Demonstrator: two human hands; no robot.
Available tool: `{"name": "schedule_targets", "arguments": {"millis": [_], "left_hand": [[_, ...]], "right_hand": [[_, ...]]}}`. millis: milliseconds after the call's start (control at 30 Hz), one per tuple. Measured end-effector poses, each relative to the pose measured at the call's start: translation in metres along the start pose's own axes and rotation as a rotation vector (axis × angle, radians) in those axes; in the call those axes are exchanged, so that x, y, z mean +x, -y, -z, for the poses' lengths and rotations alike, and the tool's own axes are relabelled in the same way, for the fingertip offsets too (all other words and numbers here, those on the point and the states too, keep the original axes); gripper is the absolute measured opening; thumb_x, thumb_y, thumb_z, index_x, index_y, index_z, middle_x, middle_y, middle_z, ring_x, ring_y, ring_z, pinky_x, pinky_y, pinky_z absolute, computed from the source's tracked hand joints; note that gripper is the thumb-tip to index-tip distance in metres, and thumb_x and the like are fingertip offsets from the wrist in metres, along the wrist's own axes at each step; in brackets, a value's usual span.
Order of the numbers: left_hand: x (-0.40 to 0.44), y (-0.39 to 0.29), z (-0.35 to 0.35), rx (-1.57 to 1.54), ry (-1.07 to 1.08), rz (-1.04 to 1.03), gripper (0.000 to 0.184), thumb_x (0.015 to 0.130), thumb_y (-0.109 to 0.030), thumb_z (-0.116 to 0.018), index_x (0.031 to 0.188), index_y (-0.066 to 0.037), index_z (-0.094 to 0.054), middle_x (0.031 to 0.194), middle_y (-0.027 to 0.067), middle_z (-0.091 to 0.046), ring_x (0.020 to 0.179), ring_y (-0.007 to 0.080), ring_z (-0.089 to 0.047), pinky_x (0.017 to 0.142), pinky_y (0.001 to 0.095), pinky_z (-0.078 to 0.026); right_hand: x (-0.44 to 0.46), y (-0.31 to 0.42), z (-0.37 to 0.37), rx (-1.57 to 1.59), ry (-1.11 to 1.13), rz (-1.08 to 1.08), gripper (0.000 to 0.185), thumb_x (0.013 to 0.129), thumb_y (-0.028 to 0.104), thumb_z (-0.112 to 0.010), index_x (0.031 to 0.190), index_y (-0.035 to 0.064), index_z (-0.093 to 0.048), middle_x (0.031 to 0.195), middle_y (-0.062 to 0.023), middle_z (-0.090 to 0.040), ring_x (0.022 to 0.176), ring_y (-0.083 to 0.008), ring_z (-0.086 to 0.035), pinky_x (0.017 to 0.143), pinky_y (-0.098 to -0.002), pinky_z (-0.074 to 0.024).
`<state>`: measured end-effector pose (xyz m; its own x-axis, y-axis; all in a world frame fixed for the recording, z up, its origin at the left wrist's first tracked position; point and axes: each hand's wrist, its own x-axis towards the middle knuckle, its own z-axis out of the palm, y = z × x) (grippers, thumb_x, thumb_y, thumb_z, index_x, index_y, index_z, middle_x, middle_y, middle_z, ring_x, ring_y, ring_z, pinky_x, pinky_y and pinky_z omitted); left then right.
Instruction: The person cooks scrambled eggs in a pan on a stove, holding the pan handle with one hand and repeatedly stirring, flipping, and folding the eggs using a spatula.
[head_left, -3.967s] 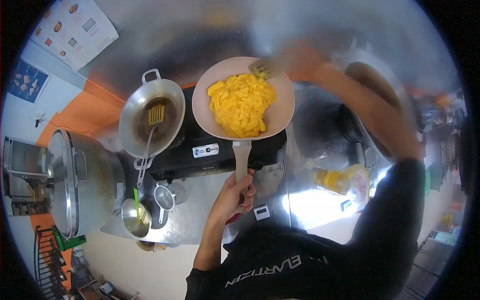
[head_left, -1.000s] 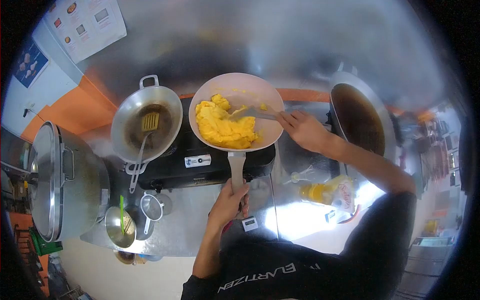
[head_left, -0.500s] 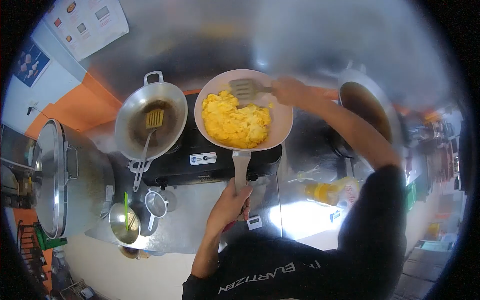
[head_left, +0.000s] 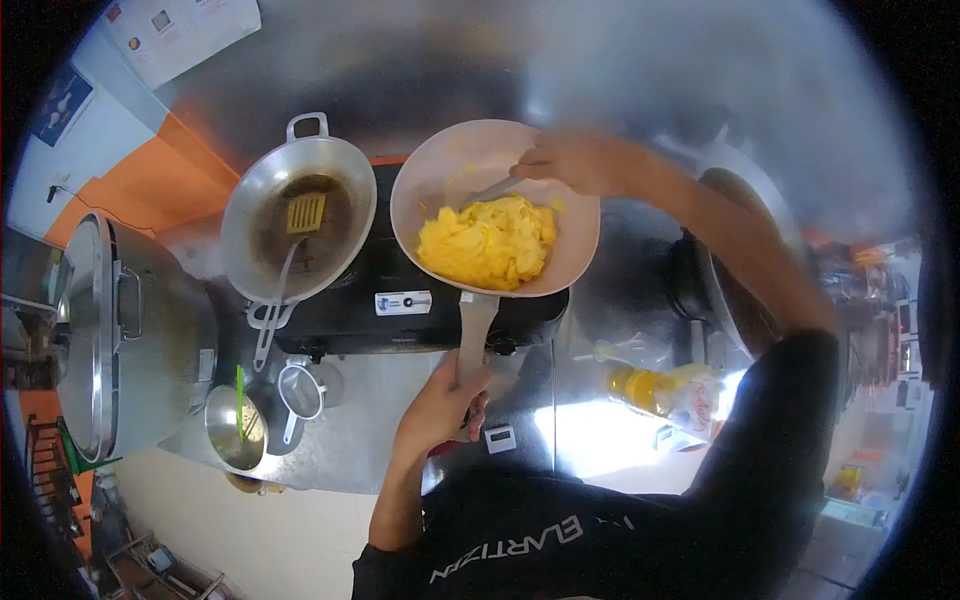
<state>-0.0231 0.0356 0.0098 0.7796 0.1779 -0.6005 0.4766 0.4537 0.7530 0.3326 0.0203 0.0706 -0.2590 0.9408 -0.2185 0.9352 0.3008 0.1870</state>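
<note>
My left hand (head_left: 440, 405) is wrapped round the beige handle of a light pink frying pan (head_left: 580, 225), above a black stove (head_left: 345, 325). Yellow scrambled egg (head_left: 487, 243) lies in a mound in the lower middle of the pan. Over the pan's upper right side, my right hand (head_left: 575, 162) is closed on a grey spatula (head_left: 493, 190), slightly blurred. The spatula's blade meets the top edge of the egg and is partly hidden there.
At left are a metal pan (head_left: 240, 225) holding a slotted turner (head_left: 305, 213), a large lidded pot (head_left: 165, 345), a steel bowl (head_left: 235, 455) and a strainer (head_left: 301, 392). At right are a yellow bottle (head_left: 645, 390) and a wok (head_left: 745, 165). A timer (head_left: 500, 438) lies near my left hand.
My right hand has brought the spatula down from the pan's upper part to the egg, its blade now turned edge-on. The egg is more heaped. The pan tilts slightly differently in my left hand.
</note>
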Motion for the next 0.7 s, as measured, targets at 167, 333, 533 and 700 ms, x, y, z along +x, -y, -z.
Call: {"name": "schedule_targets", "arguments": {"millis": [167,333,533,700], "left_hand": [[0.0,0.007,0.002,-0.069,-0.009,-0.001,0.027,0.096,-0.021,-0.056,0.114,-0.003,-0.046,0.07,0.0034,-0.049,0.046,0.0115,-0.048,0.04,0.0276,-0.042],[0.001,0.009,0.003,-0.122,0.005,0.0,0.026,0.096,-0.02,-0.056,0.114,-0.004,-0.046,0.069,0.0029,-0.048,0.046,0.0109,-0.047,0.039,0.0274,-0.041],[-0.001,0.0,0.0,0.015,-0.021,0.008,0.024,0.095,-0.019,-0.055,0.112,-0.005,-0.046,0.069,0.0031,-0.048,0.045,0.0113,-0.047,0.039,0.0271,-0.04],[-0.005,-0.003,-0.002,-0.057,-0.03,0.018,0.022,0.095,-0.017,-0.055,0.111,-0.005,-0.046,0.068,0.0036,-0.049,0.045,0.0116,-0.047,0.039,0.0272,-0.04]], "right_hand": [[-0.08,0.046,0.019,-0.144,-0.06,-0.052,0.053,0.08,-0.003,-0.056,0.132,0.0075,-0.054,0.131,-0.0052,-0.055,0.118,-0.0248,-0.052,0.095,-0.0351,-0.0469],[-0.13,0.074,0.028,-0.077,-0.008,-0.167,0.06,0.075,-0.005,-0.059,0.134,0.0062,-0.053,0.131,-0.0046,-0.052,0.108,-0.0248,-0.053,0.088,-0.0346,-0.0519],[-0.103,0.089,-0.031,0.067,-0.091,-0.299,0.06,0.073,-0.007,-0.058,0.132,0.004,-0.055,0.129,-0.0059,-0.053,0.097,-0.0273,-0.054,0.084,-0.0345,-0.0525],[-0.081,0.055,-0.021,0.098,-0.202,-0.248,0.064,0.07,-0.012,-0.058,0.132,0.0065,-0.056,0.129,-0.0082,-0.055,0.106,-0.0287,-0.055,0.09,-0.0378,-0.0504]]}}
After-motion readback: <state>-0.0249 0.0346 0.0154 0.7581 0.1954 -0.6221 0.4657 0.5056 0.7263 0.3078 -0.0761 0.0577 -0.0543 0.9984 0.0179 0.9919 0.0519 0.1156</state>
